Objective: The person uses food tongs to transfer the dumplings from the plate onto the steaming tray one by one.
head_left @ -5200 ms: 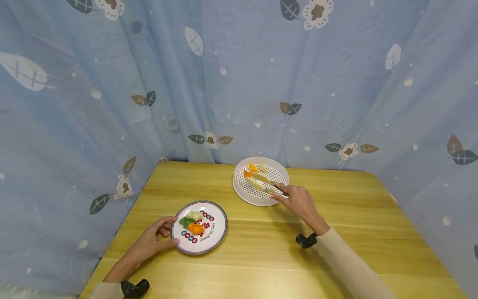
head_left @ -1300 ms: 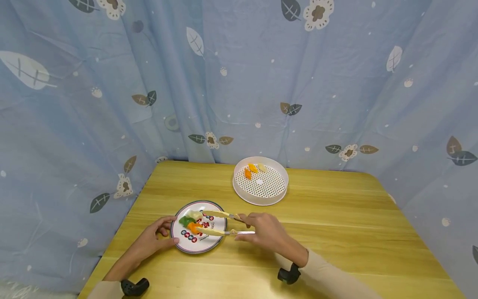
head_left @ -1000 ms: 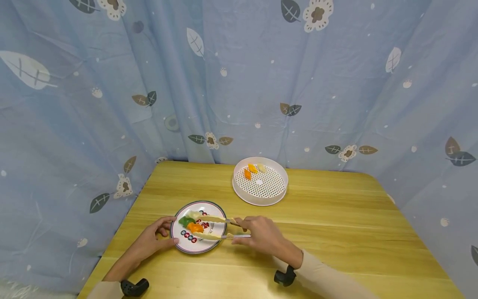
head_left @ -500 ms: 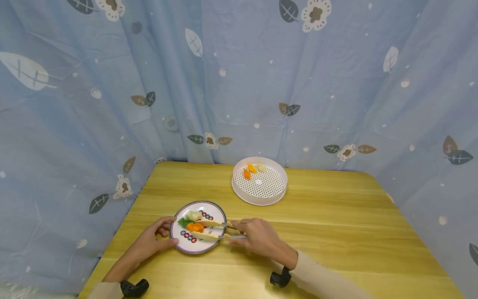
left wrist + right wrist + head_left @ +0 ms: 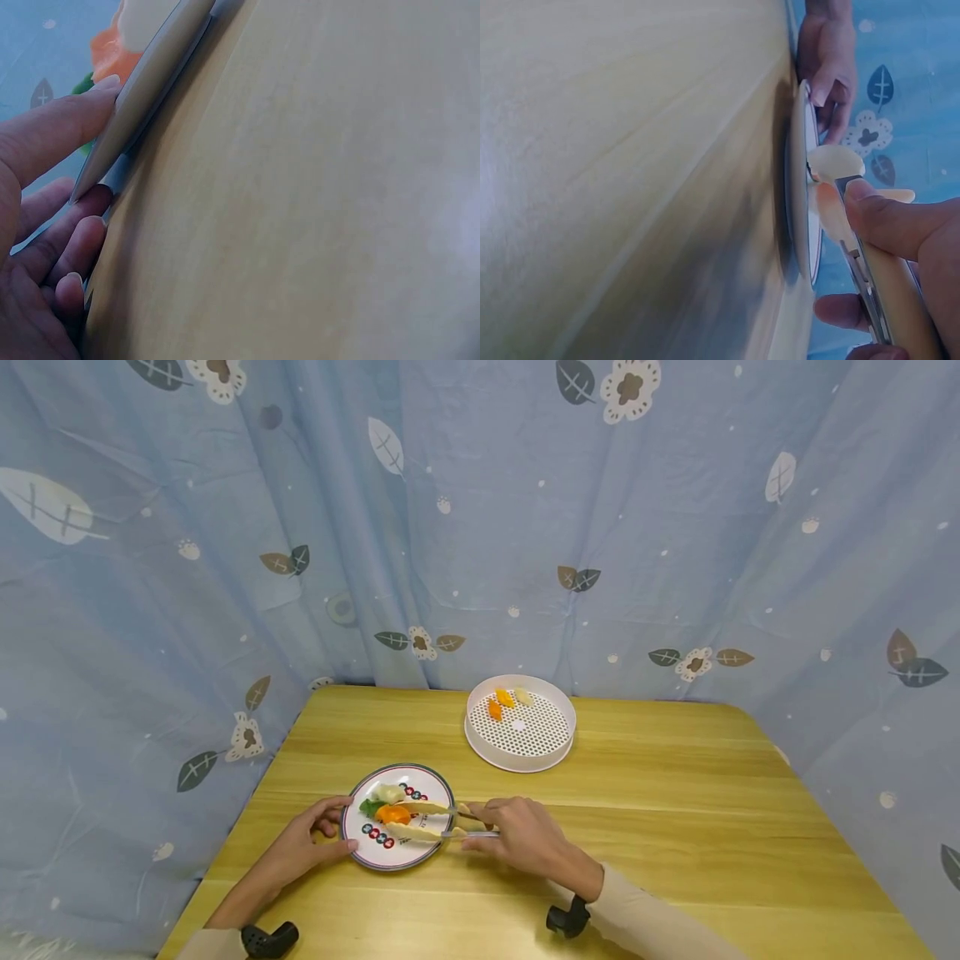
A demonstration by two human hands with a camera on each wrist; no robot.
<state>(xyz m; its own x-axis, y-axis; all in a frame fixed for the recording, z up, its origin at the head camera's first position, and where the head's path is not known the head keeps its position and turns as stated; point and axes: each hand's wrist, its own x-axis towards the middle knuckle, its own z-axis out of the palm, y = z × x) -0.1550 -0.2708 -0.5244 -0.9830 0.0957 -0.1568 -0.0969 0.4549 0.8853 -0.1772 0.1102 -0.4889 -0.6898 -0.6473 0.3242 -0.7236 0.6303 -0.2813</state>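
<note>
My left hand [image 5: 315,833] holds the left rim of a round white plate [image 5: 408,853], thumb on the edge and fingers at its side. On the plate sit a white [image 5: 388,793], a green [image 5: 371,808] and an orange dumpling-like piece [image 5: 393,814]. With my right hand [image 5: 521,837] I grip metal tongs [image 5: 866,281] with pale yellow tips. The tips reach in over the plate from the right, one on either side of the orange piece. Part of the green piece is hidden behind the orange one.
Behind the plate stands a round white steamer tray [image 5: 519,762] with a perforated bottom. Two orange-yellow pieces [image 5: 496,710] and a whitish one [image 5: 523,697] lie in its far left part. A blue patterned curtain [image 5: 480,527] hangs along the wooden table's back and sides.
My right hand has come from the steamer tray to the plate with the tongs, leaving an orange piece in the tray. The tips have since drawn closer together around the plate's orange piece.
</note>
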